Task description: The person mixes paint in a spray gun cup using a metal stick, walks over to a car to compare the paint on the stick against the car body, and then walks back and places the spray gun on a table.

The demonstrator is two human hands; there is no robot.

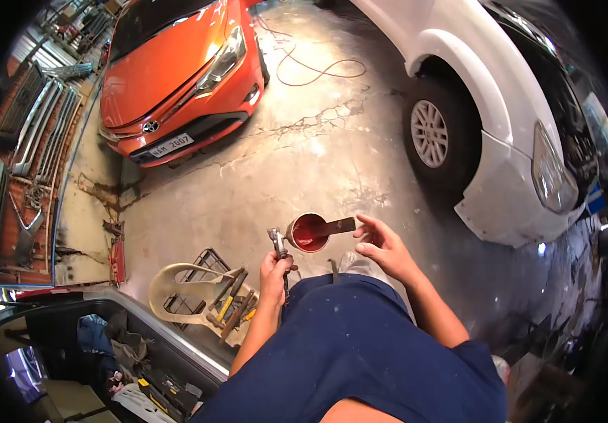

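My left hand (274,273) is wrapped around the handle of a metal spray gun (276,242), held upright in front of my body. At the gun's right side is a round cup (290,233), its open top facing me, with glossy red paint (307,230) inside. A dark flat stir stick (340,226) leans in the cup, its outer end sticking out over the rim to the right. Just beyond that end is my right hand (386,248), thumb and fingers apart, with nothing visible between them.
An orange car (170,77) stands ahead on the left, a white vehicle (501,169) on the right. A chair (170,285) holding hand tools is at lower left, beside an open car compartment (135,310). A thin red hose (318,74) curls on the concrete floor.
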